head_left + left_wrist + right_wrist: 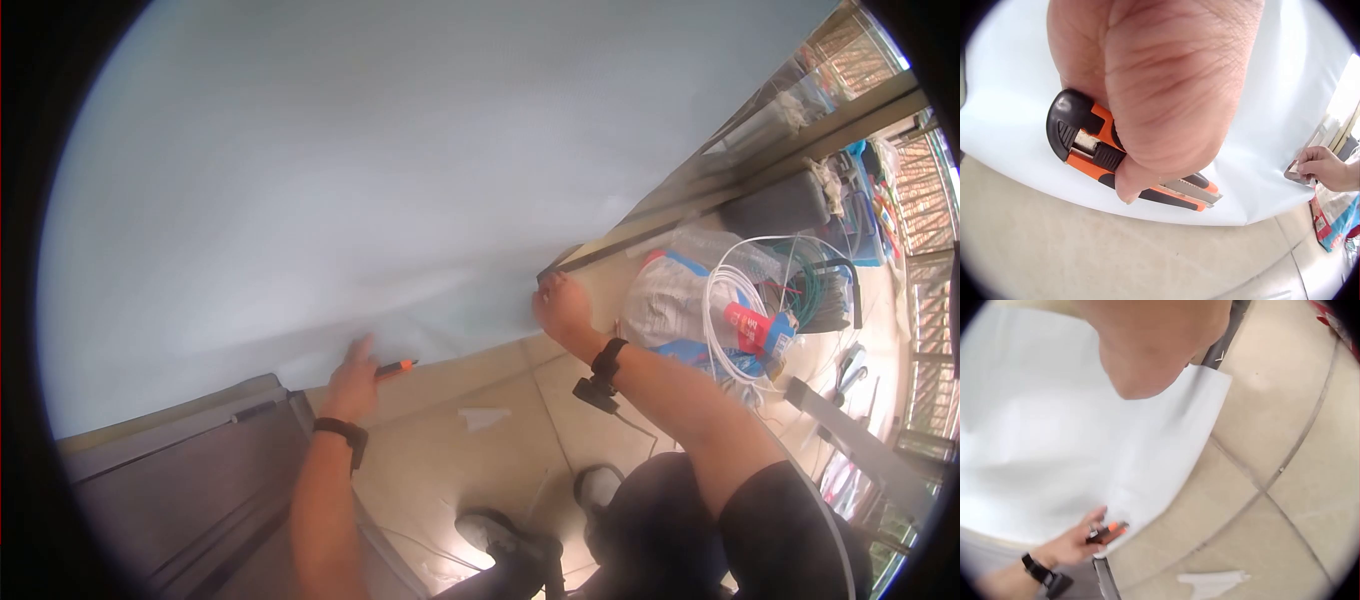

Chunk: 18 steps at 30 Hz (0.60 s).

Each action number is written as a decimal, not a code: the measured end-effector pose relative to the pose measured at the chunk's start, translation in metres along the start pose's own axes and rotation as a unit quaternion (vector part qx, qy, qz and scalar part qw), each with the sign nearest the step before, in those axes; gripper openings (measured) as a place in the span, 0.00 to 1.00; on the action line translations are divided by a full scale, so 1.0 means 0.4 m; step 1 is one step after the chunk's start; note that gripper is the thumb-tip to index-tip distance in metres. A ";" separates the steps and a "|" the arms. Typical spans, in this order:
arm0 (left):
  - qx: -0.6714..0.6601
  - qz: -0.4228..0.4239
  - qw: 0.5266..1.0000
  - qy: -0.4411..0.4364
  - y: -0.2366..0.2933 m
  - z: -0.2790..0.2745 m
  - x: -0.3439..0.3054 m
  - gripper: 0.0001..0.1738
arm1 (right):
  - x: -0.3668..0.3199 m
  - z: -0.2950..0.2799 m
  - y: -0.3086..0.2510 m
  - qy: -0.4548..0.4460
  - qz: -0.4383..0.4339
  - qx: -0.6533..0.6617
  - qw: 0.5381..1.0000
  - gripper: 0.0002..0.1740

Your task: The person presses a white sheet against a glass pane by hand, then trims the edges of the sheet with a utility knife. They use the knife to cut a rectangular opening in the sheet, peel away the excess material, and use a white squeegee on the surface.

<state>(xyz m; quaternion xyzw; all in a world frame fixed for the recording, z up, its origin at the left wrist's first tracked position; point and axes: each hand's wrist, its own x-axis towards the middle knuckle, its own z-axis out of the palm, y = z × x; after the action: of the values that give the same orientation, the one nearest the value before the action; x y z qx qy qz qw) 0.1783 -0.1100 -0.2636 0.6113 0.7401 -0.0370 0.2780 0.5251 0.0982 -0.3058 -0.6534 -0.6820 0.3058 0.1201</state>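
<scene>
A large white sheet spreads across most of the head view, its lower edge hanging over the tiled floor. My left hand holds an orange and black utility knife against the palm, with a length of blade showing in the left wrist view. Some fingers of that hand lie against the sheet. At the sheet's right corner my right hand has its fingers bent and pinches the edge beside a dark strip; its fingertips are hidden in the right wrist view.
A grey-brown panel stands at lower left. On the tiled floor lies a white scrap. Bags, coiled white cable and tools are at the right, beside a glass door frame. Two shoes show below.
</scene>
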 end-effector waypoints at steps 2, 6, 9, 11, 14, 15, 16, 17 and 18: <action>0.062 0.025 0.998 0.005 -0.002 -0.002 0.004 0.11 | -0.023 0.014 -0.009 -0.134 -0.198 -0.104 0.965 0.21; 0.036 0.003 0.998 -0.045 0.010 -0.029 0.007 0.11 | -0.051 0.061 -0.039 -0.126 -0.416 -0.222 0.873 0.29; 0.053 0.016 0.998 -0.020 0.007 -0.017 0.009 0.10 | -0.049 0.055 -0.048 -0.096 -0.376 -0.215 0.896 0.32; 0.052 0.001 0.998 -0.036 0.017 -0.029 0.010 0.10 | -0.051 0.050 -0.071 -0.096 -0.355 -0.212 0.905 0.33; 0.061 0.049 0.997 0.005 -0.013 -0.003 0.010 0.28 | -0.037 0.049 -0.103 -0.104 -0.280 -0.191 0.935 0.37; 0.064 0.065 0.996 0.018 -0.014 -0.002 0.006 0.34 | -0.034 0.049 -0.110 -0.109 -0.225 -0.173 0.953 0.39; 0.045 0.048 0.998 0.009 -0.014 -0.001 0.010 0.36 | -0.037 0.045 -0.112 -0.110 -0.226 -0.173 0.952 0.39; 0.035 0.039 0.999 0.005 -0.015 0.000 0.011 0.36 | -0.042 0.039 -0.110 -0.113 -0.224 -0.167 0.953 0.40; 0.024 0.030 0.999 0.000 -0.016 0.000 0.012 0.37 | -0.045 0.035 -0.107 -0.117 -0.221 -0.162 0.955 0.41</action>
<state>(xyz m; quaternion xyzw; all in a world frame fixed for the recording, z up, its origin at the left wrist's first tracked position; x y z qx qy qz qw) 0.1720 -0.1074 -0.2676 0.6398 0.7203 -0.0464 0.2639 0.4843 0.0788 -0.2882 -0.4563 -0.8592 0.2316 -0.0029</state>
